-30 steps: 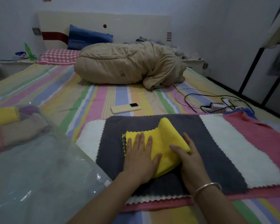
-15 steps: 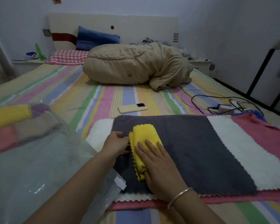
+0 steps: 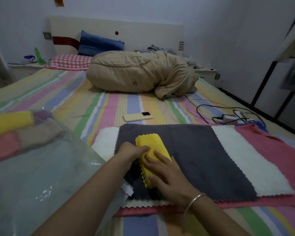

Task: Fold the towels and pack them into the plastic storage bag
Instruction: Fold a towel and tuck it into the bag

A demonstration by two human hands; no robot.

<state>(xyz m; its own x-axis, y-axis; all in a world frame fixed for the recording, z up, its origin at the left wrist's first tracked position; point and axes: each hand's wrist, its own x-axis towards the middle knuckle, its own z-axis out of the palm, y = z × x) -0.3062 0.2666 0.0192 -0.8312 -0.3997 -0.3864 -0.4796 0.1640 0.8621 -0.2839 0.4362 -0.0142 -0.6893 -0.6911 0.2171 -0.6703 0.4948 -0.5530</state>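
Kneeling over the grey towel (image 3: 194, 159), the person gripped the folded yellow towel (image 3: 152, 150) with curled left hand (image 3: 134, 151) while the right hand (image 3: 167, 178) pressed flat, fingers spread, beside the plastic storage bag (image 3: 41, 176).

Folded towel (image 3: 152, 147): bright yellow, zigzag edge. Under it, dark grey towel (image 3: 191, 160); below that, white towel (image 3: 245, 160), then pink towel (image 3: 276, 154) w/ bit of blue at far corner. Bed sheet (image 3: 85, 106): pastel stripes, pink, green, blue, yellow, cream. Storage bag (image 3: 41, 181): clear, holding yellow, pink, beige, purple towels. Quilt (image 3: 136, 75): tan, plain. Pillows: 1 blue (image 3: 99, 43), 1 red-white check (image 3: 70, 61). Phone (image 3: 138, 116): cream, black camera patch. Headboard (image 3: 143, 34): cream w/ dark red band + dot. Bottle (image 3: 38, 55): green. Bangle (image 3: 193, 200): silver.
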